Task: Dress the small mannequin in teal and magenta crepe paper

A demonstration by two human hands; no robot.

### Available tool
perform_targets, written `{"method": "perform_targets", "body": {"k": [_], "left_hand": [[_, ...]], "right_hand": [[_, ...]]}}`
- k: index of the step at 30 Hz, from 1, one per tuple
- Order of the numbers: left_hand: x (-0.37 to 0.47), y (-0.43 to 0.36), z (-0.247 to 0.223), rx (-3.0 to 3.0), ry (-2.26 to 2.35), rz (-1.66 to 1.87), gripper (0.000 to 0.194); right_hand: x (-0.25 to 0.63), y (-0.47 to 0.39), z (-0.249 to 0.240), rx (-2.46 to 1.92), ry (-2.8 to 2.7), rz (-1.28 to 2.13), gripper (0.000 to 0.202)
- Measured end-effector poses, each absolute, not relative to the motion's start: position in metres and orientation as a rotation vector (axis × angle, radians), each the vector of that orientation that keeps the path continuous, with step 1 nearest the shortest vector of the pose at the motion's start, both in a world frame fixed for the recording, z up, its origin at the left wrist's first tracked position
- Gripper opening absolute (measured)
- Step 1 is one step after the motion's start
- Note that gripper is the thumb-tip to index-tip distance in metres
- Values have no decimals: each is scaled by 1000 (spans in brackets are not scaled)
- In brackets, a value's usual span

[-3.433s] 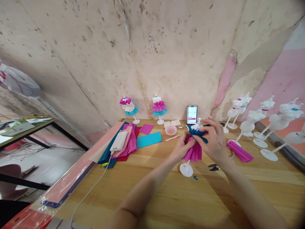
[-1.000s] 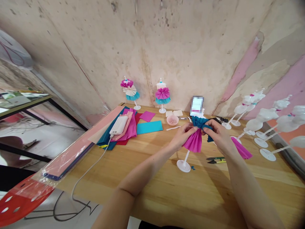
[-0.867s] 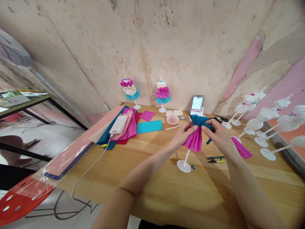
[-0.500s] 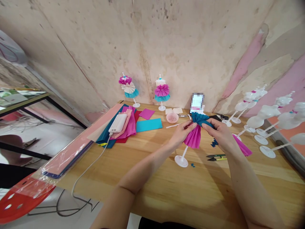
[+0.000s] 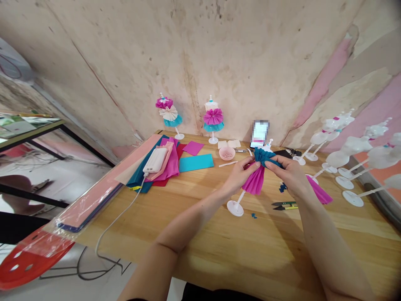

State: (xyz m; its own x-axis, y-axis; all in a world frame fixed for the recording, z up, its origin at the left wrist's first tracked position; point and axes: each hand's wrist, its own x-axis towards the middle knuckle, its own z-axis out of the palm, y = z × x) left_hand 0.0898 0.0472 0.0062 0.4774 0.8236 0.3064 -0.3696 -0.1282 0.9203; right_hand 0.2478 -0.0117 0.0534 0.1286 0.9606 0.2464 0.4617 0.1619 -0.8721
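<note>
A small white dress form leans to the right, its base at the lower left of my hands. A magenta paper skirt hangs round its lower part. Over the torso lies a pleated dark teal crepe paper piece. My left hand pinches that teal paper at its left side, near the skirt's top. My right hand pinches its right end between thumb and fingers. The form's white shoulders and neck show above the paper; its waist is hidden by paper and fingers.
Thread snips and teal scraps lie near my right forearm. Behind are a pink bowl of beads, a phone and two dressed forms. Bare white forms stand right. Paper sheets and a power bank lie left.
The dress form tilts more to the right, its base shifted slightly left. More of its white shoulders and neck shows above the teal paper. Both hands keep their hold.
</note>
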Motion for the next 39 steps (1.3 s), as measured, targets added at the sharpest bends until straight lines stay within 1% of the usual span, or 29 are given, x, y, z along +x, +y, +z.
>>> {"method": "perform_targets", "body": {"k": [4, 10, 17, 26, 31, 39], "left_hand": [[89, 47, 6, 1348, 433, 1087, 28], [89, 46, 7, 1346, 462, 1074, 31], [89, 46, 6, 1386, 475, 1065, 32], [89, 44, 7, 1469, 499, 1064, 34], [88, 43, 8, 1524, 517, 1055, 32], [88, 43, 6, 1637, 556, 1081, 32]], "right_hand": [[246, -11, 52, -1437, -1476, 653, 28], [245, -15, 52, -1574, -1521, 433, 32], [240, -15, 53, -1626, -1558, 336, 29], [233, -16, 51, -1720, -1561, 130, 27], [231, -17, 52, -1710, -1545, 94, 25], [233, -19, 53, -1718, -1538, 153, 28]]}}
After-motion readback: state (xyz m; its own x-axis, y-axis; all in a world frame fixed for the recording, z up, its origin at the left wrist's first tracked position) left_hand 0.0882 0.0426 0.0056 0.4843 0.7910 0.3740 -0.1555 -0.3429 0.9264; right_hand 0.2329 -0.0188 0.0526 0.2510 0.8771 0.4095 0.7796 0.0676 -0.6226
